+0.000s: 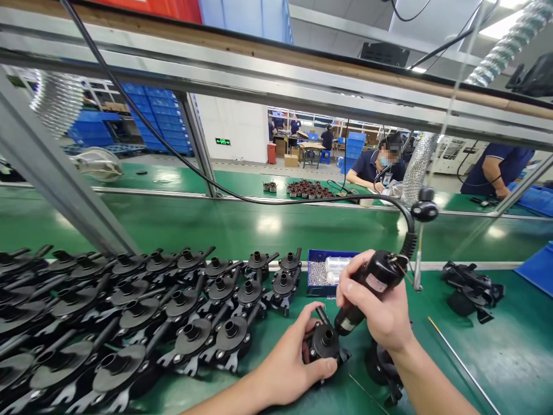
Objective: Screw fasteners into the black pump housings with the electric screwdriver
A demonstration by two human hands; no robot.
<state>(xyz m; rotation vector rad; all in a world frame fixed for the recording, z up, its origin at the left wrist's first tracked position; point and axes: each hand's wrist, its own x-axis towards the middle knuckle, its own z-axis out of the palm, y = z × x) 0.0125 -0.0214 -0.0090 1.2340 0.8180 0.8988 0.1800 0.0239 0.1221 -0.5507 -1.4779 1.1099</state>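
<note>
My left hand (290, 360) is closed around a black pump housing (325, 341) with a round face and a short spout, steadying it on the green bench. In my right hand (386, 311) is a black electric screwdriver (375, 282), its cable leaving from the top. The driver's nose slants down to the housing's rim; its bit is hidden, so contact with a screw cannot be made out. Just beyond the housing stands a blue tray (317, 271) with many small screws and a white container. Another black housing (382, 366) lies partly hidden under my right wrist.
Rows of black pump housings (192, 337) fill the bench's left side. More black parts (470, 288) lie at right, near a thin metal rod (462, 364). A metal frame post (64, 155) and a hanging cable (142, 124) cross the view. A co-worker (375, 164) sits opposite.
</note>
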